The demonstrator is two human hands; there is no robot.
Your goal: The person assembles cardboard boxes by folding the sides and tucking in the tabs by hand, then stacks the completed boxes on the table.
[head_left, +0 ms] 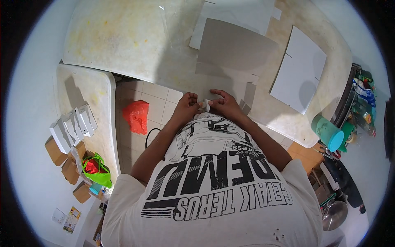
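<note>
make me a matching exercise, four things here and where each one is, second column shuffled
1. red plastic bag
2. white boxes
3. teal container
4. small white piece

A. between the left hand and right hand
B. at the big table's right end
C. on the tiled floor
D. on the left-hand table

Pairs: 1-C; 2-D; 3-B; 4-A

Your left hand (187,105) plus right hand (227,105): two. Small white piece (207,106) between them: one. Worktops (119,41): two. Flat sheets (300,68): at least three. Teal container (328,132): one.
</note>
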